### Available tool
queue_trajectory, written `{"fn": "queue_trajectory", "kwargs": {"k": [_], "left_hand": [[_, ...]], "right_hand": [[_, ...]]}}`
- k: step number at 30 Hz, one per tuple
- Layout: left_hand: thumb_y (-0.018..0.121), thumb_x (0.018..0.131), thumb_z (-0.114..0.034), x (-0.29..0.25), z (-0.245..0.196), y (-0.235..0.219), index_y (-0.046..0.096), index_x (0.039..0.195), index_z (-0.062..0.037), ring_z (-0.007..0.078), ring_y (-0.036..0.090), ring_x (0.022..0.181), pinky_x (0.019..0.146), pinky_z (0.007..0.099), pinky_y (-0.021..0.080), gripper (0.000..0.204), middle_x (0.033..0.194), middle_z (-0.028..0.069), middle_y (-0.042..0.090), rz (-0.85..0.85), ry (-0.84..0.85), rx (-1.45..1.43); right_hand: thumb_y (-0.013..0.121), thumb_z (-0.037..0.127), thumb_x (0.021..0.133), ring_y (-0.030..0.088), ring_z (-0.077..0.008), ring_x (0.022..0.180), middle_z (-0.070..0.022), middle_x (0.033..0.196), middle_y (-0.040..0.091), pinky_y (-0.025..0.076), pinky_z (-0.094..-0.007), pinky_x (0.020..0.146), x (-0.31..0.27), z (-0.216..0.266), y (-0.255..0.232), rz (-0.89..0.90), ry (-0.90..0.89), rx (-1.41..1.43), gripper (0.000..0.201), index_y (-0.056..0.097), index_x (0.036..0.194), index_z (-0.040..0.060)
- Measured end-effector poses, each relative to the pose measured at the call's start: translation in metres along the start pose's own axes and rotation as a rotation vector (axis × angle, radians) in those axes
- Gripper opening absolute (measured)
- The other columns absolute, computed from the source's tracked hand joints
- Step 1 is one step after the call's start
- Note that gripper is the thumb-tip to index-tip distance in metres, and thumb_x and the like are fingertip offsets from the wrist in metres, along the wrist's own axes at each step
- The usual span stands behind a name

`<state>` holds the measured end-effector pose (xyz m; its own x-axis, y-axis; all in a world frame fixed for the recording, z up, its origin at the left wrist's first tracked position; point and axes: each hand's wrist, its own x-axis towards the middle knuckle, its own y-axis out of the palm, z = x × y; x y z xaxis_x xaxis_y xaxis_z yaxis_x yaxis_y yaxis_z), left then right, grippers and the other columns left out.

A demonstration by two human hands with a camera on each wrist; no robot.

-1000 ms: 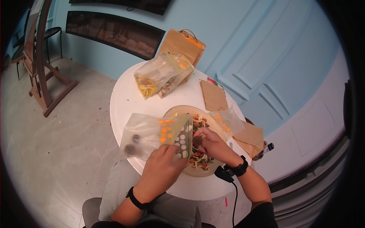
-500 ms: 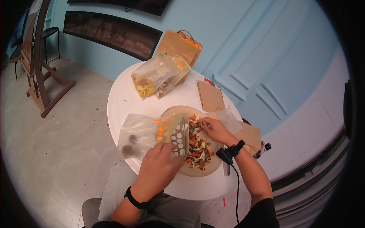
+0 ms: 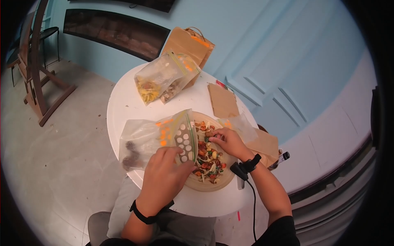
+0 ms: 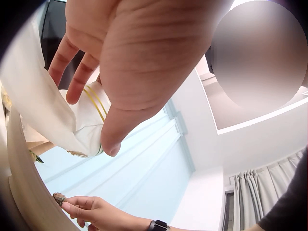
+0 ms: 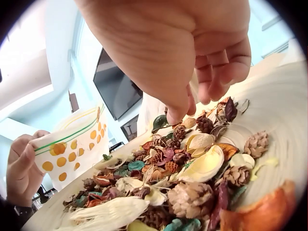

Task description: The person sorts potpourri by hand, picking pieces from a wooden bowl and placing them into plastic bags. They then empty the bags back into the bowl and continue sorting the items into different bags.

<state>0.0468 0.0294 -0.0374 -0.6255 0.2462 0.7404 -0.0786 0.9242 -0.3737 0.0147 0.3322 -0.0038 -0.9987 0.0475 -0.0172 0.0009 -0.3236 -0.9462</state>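
My left hand (image 3: 165,170) pinches the rim of a clear zip bag (image 3: 141,135) with orange and white dots, thumb and fingers on either side of its edge. Dark round lumps (image 3: 130,158) lie at the bag's closed end. Its mouth reaches over a round wooden plate (image 3: 219,182) of potpourri (image 3: 209,164): small pine cones (image 5: 191,199), dried petals and coloured pieces. Above the far side of that pile, my right hand (image 3: 230,141) pinches a small brown, scaly piece like a pine cone (image 4: 58,198) between thumb and fingertips.
Two filled zip bags (image 3: 158,80) lean by a brown paper bag (image 3: 193,43) at the back of the round white table (image 3: 123,102). Folded kraft bags (image 3: 223,100) and another clear bag (image 3: 242,126) lie on the right. A cable (image 3: 253,205) hangs from my right wrist.
My right hand has moved from the bag's mouth to the far part of the potpourri. The dark lump it held at first no longer shows there. My left hand stays at the bag.
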Motion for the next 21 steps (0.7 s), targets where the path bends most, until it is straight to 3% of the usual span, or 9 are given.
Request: {"fn": "queue_trajectory", "kwargs": {"k": [2,5,11,17,21], "left_hand": [[0.084,0.075,-0.013,0.000,-0.001,0.001,0.078,0.089,-0.0100,0.0301,0.061,0.096,0.075,0.0395,0.051,0.016,0.106,0.0107,0.064,0.018,0.002,0.003],[0.084,0.075,-0.014,0.000,-0.002,-0.002,0.078,0.089,-0.0099,0.0297,0.061,0.095,0.075,0.0393,0.051,0.016,0.106,0.0104,0.064,0.038,-0.006,0.003],[0.083,0.076,-0.015,-0.003,-0.002,-0.006,0.078,0.090,-0.0111,0.0291,0.060,0.097,0.077,0.0394,0.051,0.015,0.106,0.0093,0.063,0.047,-0.005,0.020],[0.082,0.077,-0.017,-0.003,-0.007,-0.008,0.078,0.090,-0.0123,0.0289,0.060,0.099,0.079,0.0398,0.051,0.014,0.106,0.0088,0.063,0.056,-0.030,0.027],[0.084,0.077,-0.016,-0.002,-0.006,-0.009,0.078,0.089,-0.0109,0.0293,0.061,0.095,0.076,0.0397,0.051,0.014,0.107,0.0093,0.065,0.062,-0.005,0.015]], "right_hand": [[0.078,0.034,0.089,0.064,-0.0186,0.073,-0.0058,0.082,0.064,0.051,-0.0324,0.068,-0.011,0.007,-0.003,0.048,0.078,0.111,0.028,0.076,0.100,0.0082],[0.079,0.031,0.088,0.062,-0.0155,0.066,-0.0039,0.084,0.065,0.051,-0.0309,0.065,-0.020,-0.005,0.004,0.072,0.012,0.099,0.029,0.075,0.105,0.0078],[0.077,0.024,0.089,0.064,-0.0174,0.070,-0.0048,0.092,0.066,0.052,-0.0320,0.068,-0.016,-0.006,0.014,0.050,-0.047,0.165,0.036,0.070,0.120,0.0089],[0.078,0.024,0.087,0.065,-0.0200,0.074,-0.0066,0.098,0.067,0.053,-0.0351,0.072,-0.018,0.006,0.015,0.059,-0.129,-0.064,0.033,0.069,0.114,0.0076],[0.080,0.024,0.087,0.064,-0.0176,0.075,-0.0071,0.093,0.069,0.053,-0.0323,0.071,-0.023,0.010,0.011,0.043,-0.055,0.099,0.032,0.069,0.111,0.0056]]}}
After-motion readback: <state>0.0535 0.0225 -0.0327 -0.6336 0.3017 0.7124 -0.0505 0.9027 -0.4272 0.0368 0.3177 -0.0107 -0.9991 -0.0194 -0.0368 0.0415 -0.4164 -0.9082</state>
